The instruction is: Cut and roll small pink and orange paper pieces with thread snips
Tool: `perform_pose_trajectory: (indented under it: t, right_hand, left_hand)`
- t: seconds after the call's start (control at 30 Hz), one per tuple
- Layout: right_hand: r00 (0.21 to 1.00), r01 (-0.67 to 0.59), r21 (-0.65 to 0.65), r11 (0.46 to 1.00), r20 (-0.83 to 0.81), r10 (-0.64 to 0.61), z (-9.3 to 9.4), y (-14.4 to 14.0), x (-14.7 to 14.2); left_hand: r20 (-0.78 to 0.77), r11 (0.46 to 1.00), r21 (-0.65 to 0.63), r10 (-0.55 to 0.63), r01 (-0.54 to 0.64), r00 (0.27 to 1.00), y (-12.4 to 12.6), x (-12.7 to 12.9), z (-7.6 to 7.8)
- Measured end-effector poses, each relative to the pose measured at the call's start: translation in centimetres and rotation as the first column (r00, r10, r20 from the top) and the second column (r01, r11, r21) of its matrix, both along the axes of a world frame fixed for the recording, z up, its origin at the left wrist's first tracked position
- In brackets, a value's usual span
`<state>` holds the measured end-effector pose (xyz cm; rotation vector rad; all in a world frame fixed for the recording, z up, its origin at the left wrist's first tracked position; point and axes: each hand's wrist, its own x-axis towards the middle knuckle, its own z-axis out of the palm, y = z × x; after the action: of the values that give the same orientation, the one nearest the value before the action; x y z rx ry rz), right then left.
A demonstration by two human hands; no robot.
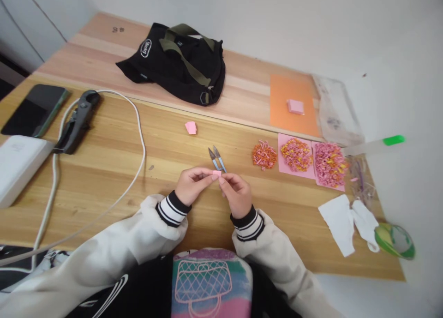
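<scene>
Pink paper piece (216, 173) pinched between left hand (192, 185), right hand (236, 194), fingertips closed.

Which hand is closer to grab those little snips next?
Probably the right hand: the snips lie just beyond its fingertips, handles toward it. The left hand sits slightly farther off; both pinch the pink paper piece.

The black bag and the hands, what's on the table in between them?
In the head view, between the black bag and the hands lie a folded pink paper piece and small snips.
</scene>
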<state>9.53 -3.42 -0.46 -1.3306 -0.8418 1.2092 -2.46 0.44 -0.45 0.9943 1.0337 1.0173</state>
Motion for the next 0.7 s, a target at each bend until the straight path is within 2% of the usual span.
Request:
perform_pose_trajectory:
  t: [0.27, 0.47, 0.7]
  right_hand:
    - [0.997, 0.015, -0.023, 1.0, -0.074, -0.017, -0.2, 0.05, 0.2]
    - [0.998, -0.006, -0.004, 1.0, -0.056, 0.006, 0.15, 0.03, 0.19]
    - [1.0, 0.022, 0.028, 0.999, 0.006, -0.022, 0.04, 0.03, 0.2]
  left_hand:
    - [-0.017, 0.989, 0.101, -0.11, 0.111, 0.994, 0.08, -0.09, 0.61]
    - [-0.024, 0.987, 0.11, -0.114, 0.116, 0.993, 0.04, -0.06, 0.67]
    - [-0.039, 0.988, 0.092, -0.122, 0.125, 0.992, -0.06, -0.15, 0.64]
